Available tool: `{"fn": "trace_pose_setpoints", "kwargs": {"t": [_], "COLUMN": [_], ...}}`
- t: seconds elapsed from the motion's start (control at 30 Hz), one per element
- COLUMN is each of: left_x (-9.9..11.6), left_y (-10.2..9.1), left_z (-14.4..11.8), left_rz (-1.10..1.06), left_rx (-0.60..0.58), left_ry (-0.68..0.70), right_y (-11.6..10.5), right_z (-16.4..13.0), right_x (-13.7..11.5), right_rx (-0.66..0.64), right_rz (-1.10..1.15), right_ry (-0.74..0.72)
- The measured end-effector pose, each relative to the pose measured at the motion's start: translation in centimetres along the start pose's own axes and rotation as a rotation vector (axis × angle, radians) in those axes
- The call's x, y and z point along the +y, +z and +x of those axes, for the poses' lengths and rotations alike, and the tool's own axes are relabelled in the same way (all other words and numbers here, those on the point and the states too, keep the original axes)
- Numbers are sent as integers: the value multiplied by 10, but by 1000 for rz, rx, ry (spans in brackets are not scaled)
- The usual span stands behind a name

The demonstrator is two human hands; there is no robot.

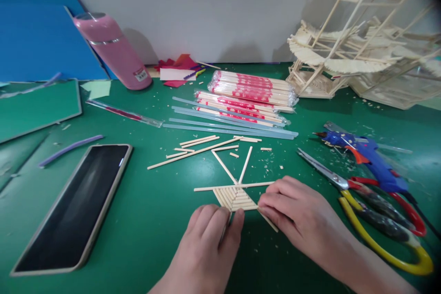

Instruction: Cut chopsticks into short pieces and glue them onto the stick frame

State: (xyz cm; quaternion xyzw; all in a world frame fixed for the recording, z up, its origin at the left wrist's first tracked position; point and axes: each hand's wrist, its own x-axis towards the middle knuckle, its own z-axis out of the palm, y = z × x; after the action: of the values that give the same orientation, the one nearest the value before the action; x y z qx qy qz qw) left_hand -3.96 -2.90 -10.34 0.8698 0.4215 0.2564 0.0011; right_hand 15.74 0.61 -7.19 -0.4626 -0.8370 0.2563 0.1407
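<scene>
Stick fan pinned under both hands

Stick fan (235,196) lies flat on the green table (155,220), just in front of the loose cut sticks (201,146). Left hand (206,243) presses its near edge with curled fingertips; right hand (296,213) pinches its right corner. Scissors (365,197) and a blue glue gun (365,156) lie right of the fan, a phone (76,206) well to its left.

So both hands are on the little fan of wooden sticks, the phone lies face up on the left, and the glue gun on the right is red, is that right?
Not quite: the glue gun is blue, with only an orange-red trigger. The rest holds in the head view: the left hand and right hand both touch the fan of wooden sticks, and the phone lies face up on the left.
</scene>
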Motion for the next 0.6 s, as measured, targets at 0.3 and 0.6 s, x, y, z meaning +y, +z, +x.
{"fn": "trace_pose_setpoints", "kwargs": {"t": [0.3,0.6], "left_x": [0,1], "left_y": [1,-4], "left_z": [-7,1], "left_rz": [-49,1], "left_rx": [-63,-57], "left_ry": [-38,8], "right_y": [0,-1], "right_z": [0,-1], "right_x": [0,-1], "right_rx": [8,11], "right_rz": [-35,-26], "right_ry": [-19,-11]}}
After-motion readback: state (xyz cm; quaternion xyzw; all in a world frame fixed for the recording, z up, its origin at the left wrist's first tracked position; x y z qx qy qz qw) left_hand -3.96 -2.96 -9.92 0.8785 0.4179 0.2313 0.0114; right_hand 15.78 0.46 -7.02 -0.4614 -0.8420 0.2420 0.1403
